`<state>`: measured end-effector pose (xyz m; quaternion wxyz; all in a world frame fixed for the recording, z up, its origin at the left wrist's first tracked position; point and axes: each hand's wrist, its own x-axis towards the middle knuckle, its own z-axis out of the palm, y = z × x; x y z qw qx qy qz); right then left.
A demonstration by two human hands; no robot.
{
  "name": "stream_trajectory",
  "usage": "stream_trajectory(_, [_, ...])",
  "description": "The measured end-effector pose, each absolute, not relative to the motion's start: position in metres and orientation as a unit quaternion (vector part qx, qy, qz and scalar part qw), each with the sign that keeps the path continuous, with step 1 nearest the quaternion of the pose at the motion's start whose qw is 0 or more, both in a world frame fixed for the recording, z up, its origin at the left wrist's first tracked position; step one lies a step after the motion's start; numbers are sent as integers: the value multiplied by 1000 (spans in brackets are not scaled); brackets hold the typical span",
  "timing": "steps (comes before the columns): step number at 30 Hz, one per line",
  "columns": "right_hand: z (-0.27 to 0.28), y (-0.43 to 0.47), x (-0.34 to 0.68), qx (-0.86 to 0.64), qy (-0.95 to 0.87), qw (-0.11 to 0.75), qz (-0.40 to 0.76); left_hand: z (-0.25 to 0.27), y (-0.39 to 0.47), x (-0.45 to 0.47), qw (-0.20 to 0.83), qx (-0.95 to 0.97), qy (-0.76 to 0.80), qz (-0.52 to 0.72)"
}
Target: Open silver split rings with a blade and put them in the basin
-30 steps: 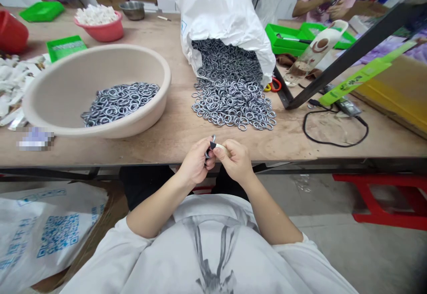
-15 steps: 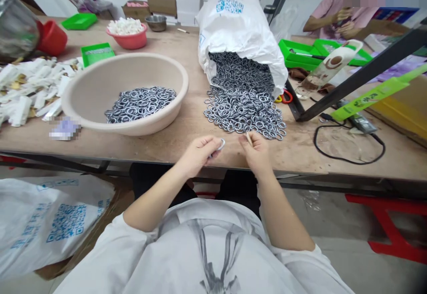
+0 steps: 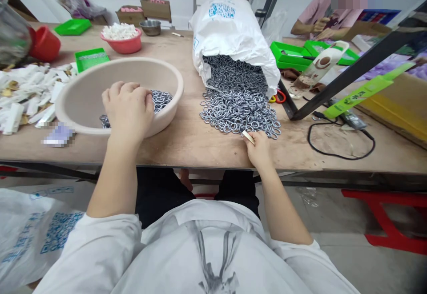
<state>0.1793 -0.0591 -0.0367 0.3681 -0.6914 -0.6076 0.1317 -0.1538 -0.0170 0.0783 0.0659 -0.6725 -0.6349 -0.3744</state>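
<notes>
My left hand (image 3: 128,109) is over the near side of a large beige basin (image 3: 78,89), its back toward me. Its fingers are apart and bent downward, with no ring visible in them; the fingertips are hidden. Grey metal rings (image 3: 162,100) lie in the basin, partly behind this hand. My right hand (image 3: 259,147) is closed around a short, pale, flat stick (image 3: 248,137) with a dark tip. That tip is at the near edge of a pile of metal rings (image 3: 242,111), which spills from a white sack (image 3: 230,31) lying on its side.
White pieces (image 3: 33,91) are heaped at the left, near a red scoop (image 3: 46,44) and a green tray (image 3: 90,59). A red bowl (image 3: 122,42) holds white parts. At the right are a slanted metal bar (image 3: 333,80), a black cable (image 3: 310,138) and a co-worker (image 3: 320,18).
My left hand has moved left from the table's front edge to over the basin; the ring it held is out of sight. My right hand, still with the stick, has shifted slightly right.
</notes>
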Motion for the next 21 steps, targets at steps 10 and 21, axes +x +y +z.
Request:
stream_trajectory(10, [-4,-90,125,-463,-546,503,484,4,-84,-33,-367,-724,-426,-399])
stream_trajectory(21, [-16,-91,98,-458,-396,583,542,-7,-83,-21,-635,-459,-356,-508])
